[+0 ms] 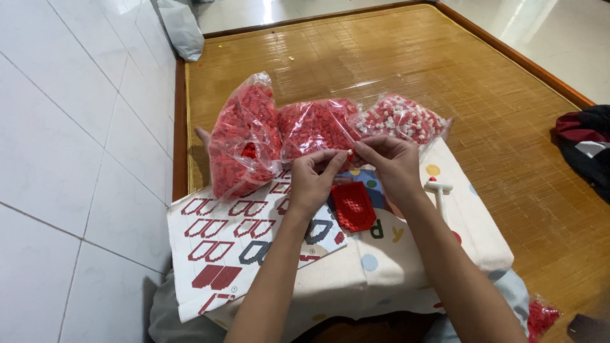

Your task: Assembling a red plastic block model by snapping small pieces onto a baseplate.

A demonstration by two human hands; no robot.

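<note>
Red brick panel (353, 206), a small assembled plate of tiny building bricks, lies flat on the cloth-covered lap board (406, 254), just below both hands. Left hand (312, 180) and right hand (389, 164) meet fingertip to fingertip above it, pinching a tiny piece too small to identify. Instruction sheet (222, 248) lies under the left forearm. Behind the hands rest three clear bags: two of red bricks (244, 136) (316, 125) and one of mixed red-and-white bricks (401, 118). White tool (439, 190) lies right of the right wrist.
</note>
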